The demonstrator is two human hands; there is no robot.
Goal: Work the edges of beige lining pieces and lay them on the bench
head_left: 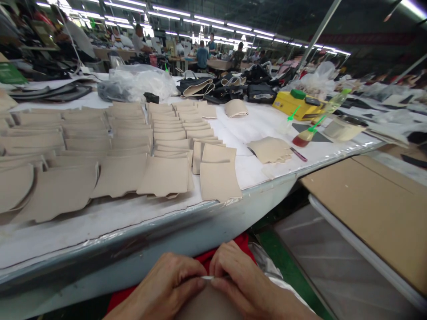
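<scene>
At the bottom of the head view, my left hand [173, 278] and my right hand [236, 275] are side by side in front of the table edge. Both pinch the upper edge of a beige panel [208, 304], thumbs nearest me and fingers behind. A thin pale strip of that edge shows between the fingertips. The panel's lower part runs out of the frame. Beyond my hands, rows of similar beige panels [167, 175] lie overlapping on the white table [133, 222]. A small stack of beige panels [270, 149] lies apart, farther right.
Beside the small stack lie a dark pen-like tool [298, 154] and a bottle of reddish liquid [303, 138]. Behind stand a yellow box [296, 106] and a metal pot [345, 128]. Cardboard [373, 204] is at right. Black bags [230, 89] and plastic wrap [140, 82] sit farther back; people work beyond.
</scene>
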